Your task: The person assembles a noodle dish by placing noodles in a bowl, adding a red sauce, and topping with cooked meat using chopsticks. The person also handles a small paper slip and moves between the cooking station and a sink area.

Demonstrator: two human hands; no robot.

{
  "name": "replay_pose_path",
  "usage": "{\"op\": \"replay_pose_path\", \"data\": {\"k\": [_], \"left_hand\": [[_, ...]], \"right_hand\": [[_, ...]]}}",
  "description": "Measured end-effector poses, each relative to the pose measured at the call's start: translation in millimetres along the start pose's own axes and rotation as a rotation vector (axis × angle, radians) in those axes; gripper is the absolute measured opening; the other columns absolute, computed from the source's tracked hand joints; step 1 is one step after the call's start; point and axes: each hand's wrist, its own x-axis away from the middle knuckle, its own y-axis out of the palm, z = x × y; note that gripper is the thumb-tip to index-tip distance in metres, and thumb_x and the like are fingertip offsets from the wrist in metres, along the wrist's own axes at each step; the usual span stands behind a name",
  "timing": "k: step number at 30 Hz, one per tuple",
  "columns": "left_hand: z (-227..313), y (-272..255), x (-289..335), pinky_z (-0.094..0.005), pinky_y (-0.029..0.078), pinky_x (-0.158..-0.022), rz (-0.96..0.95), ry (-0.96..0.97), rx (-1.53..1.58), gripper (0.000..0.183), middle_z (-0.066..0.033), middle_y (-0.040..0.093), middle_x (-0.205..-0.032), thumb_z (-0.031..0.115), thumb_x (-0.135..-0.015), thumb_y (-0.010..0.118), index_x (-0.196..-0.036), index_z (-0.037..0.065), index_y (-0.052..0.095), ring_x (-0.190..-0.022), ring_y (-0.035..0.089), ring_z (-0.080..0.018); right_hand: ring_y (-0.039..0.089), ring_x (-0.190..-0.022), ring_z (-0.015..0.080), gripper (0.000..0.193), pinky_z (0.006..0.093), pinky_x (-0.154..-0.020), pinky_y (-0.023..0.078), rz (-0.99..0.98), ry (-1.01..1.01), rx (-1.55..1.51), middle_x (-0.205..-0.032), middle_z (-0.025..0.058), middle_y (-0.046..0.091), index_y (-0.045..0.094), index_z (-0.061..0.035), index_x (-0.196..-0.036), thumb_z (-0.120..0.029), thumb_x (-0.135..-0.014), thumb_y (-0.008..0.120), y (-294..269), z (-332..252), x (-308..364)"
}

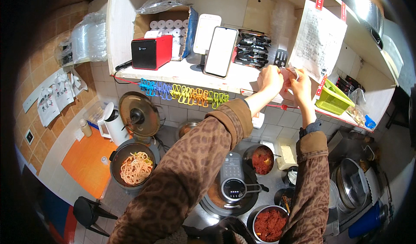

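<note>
The right hand (300, 84) pinches a thin pale-pink piece (286, 80), paper or film, in the head view, while the left hand (270, 78) meets it with curled fingers whose hold is too hidden to tell. The piece is between them at the front edge of the shelf (184, 73), right of the black packets (251, 49) and left of the green basket (333, 100). Light grips near the piece's edges, clear of the hanging handwritten sheet (318, 40), would probably avoid tearing or snagging.
</note>
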Motion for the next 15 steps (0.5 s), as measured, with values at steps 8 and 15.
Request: {"op": "replay_pose_path", "data": {"k": [8,15], "left_hand": [[2.7,-36.9,33.7,-0.0361,0.052,-0.068,0.138,0.236,0.053,0.016,-0.013,0.069,-0.079,0.02,-0.082,0.065,-0.085,0.004,0.069,-0.074,0.068,-0.0268],[2.7,-124.6,98.3,-0.0235,0.054,-0.062,-0.1,0.247,0.451,0.016,-0.0082,0.067,-0.09,0.009,-0.091,0.063,-0.101,-0.002,0.066,-0.074,0.067,-0.0124]], "right_hand": [[0.065,-0.066,0.0172,0.018,0.0306,-0.063,0.051,0.038,0.074,-0.023,-0.089,0.0092,0.062,0.068,-0.0029,-0.103,-0.007,-0.09,0.055,3.8,-6.4,2.7],[0.064,-0.059,0.0213,0.024,0.0343,-0.06,0.052,0.064,0.004,0.105,-0.082,0.0135,0.064,0.063,-0.002,-0.11,-0.008,-0.088,0.053,5.2,-18.5,4.8]]}}
